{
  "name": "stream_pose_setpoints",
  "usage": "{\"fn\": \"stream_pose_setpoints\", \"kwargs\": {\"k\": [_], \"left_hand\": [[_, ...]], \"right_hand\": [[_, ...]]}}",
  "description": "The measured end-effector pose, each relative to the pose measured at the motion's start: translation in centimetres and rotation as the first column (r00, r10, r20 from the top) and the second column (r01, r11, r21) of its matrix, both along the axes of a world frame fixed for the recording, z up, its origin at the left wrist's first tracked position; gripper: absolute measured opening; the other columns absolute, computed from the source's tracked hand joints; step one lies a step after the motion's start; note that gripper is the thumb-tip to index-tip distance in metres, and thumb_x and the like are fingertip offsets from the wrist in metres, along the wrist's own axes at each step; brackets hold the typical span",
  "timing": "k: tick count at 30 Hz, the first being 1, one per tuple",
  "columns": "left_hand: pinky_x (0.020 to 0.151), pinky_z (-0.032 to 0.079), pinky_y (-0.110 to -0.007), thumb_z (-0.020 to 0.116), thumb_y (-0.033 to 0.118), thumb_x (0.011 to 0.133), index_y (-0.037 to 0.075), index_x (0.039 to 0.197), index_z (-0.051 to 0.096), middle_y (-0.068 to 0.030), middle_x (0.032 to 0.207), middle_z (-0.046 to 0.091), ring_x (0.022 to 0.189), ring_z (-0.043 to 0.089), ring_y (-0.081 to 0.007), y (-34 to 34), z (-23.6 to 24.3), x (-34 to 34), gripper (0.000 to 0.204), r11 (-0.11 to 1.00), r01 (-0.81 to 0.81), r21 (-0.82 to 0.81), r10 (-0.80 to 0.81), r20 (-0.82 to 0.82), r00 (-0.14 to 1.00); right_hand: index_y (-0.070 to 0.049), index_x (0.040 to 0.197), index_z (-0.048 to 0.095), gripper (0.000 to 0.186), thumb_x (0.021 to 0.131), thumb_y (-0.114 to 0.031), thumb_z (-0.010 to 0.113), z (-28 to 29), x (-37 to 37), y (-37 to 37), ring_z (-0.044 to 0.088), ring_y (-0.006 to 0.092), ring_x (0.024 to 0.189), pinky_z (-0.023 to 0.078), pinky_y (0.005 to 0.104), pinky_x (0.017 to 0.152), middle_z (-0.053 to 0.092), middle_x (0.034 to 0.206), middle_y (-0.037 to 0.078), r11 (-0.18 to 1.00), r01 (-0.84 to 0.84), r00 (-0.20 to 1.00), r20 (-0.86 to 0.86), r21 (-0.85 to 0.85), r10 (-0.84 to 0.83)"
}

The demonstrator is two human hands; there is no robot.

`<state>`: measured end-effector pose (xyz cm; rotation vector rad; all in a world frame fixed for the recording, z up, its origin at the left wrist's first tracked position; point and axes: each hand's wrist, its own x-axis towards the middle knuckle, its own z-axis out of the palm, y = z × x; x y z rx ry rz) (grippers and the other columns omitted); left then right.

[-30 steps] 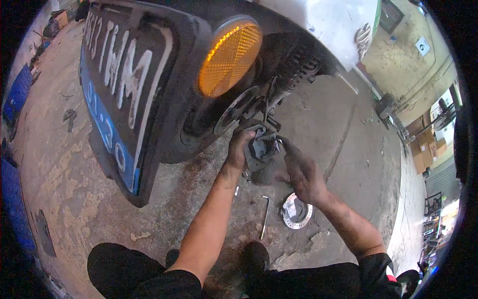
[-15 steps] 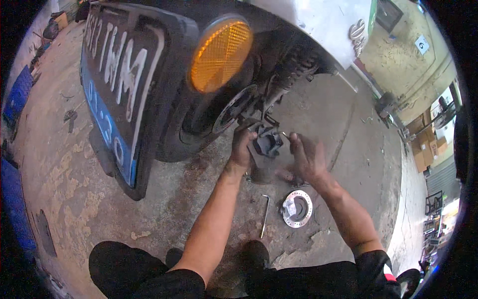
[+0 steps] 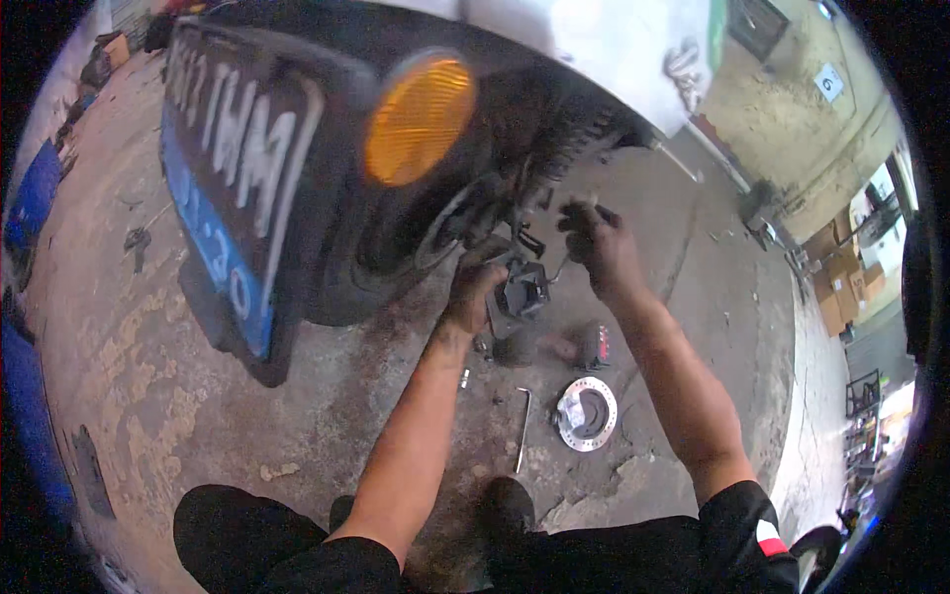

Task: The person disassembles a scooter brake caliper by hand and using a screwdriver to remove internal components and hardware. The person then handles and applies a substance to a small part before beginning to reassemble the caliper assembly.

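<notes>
Stained concrete workshop floor under a motorcycle's rear wheel.
Left hand clasps the dark metal brake caliper, likely heavy, greasy, best held by its body; right hand is closed around a small tool.

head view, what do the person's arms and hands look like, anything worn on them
Both forearms are bare, with no gloves, watch or rings visible. The left hand and right hand look smeared with dark grime. A short black sleeve with a small red and white patch covers the right upper arm.

Brake disc and bent metal rod on concrete floor; orange reflector above.
</notes>
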<state>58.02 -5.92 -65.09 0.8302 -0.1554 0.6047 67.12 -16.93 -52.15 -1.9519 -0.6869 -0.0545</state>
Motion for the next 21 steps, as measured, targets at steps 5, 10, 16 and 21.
{"fn": "stream_pose_setpoints", "kwargs": {"k": [5, 10, 16, 21], "left_hand": [[0.085, 0.045, -0.030, 0.057, 0.019, 0.069, 0.002, 0.096, 0.058, -0.0059, 0.092, 0.057, 0.091, 0.059, -0.0183, 0.4, 1.1, -1.7, 0.032, 0.999, -0.046, 0.014, 0.048, -0.202, 0.978], [0.085, 0.048, -0.034, 0.057, 0.020, 0.070, -0.003, 0.111, 0.054, -0.0126, 0.107, 0.060, 0.093, 0.060, -0.0228, -0.1, -0.6, 0.3, 0.047, 0.995, -0.099, -0.023, 0.098, -0.059, 0.993], [0.080, 0.050, -0.035, 0.058, 0.021, 0.071, -0.002, 0.105, 0.055, -0.0109, 0.095, 0.061, 0.087, 0.061, -0.0219, 1.5, -1.8, -1.0, 0.041, 0.997, 0.050, 0.052, -0.050, -0.003, 0.999], [0.080, 0.050, -0.034, 0.058, 0.020, 0.073, -0.001, 0.106, 0.055, -0.0103, 0.097, 0.061, 0.089, 0.061, -0.0209, -0.3, 1.5, -0.7, 0.040, 0.997, 0.057, -0.043, -0.058, -0.006, 0.998]], "right_hand": [[0.001, 0.090, 0.065, 0.046, 0.083, -0.044, 0.058, 1.9, -9.6, -1.7, 0.066, 0.0310, 0.070, 0.050, 0.0433, 0.072, 0.062, 0.075, 0.025, 0.526, -0.449, 0.710, 0.069, -0.723, 0.701], [-0.002, 0.095, 0.064, 0.041, 0.081, -0.041, 0.058, -5.3, -2.0, -11.5, 0.062, 0.0345, 0.074, 0.048, 0.0474, 0.073, 0.062, 0.084, 0.020, 0.505, -0.265, 0.772, 0.133, -0.822, 0.622], [-0.001, 0.105, 0.059, 0.037, 0.077, -0.024, 0.060, -0.8, -3.1, -3.7, 0.061, 0.0356, 0.081, 0.048, 0.0450, 0.074, 0.061, 0.091, 0.023, 0.708, -0.614, 0.762, -0.032, -0.349, 0.646], [-0.004, 0.110, 0.059, 0.035, 0.078, -0.018, 0.060, -6.9, -1.9, -12.1, 0.064, 0.0328, 0.087, 0.049, 0.0419, 0.077, 0.065, 0.098, 0.017, 0.203, -0.393, 0.594, -0.079, -0.897, 0.801]]}}
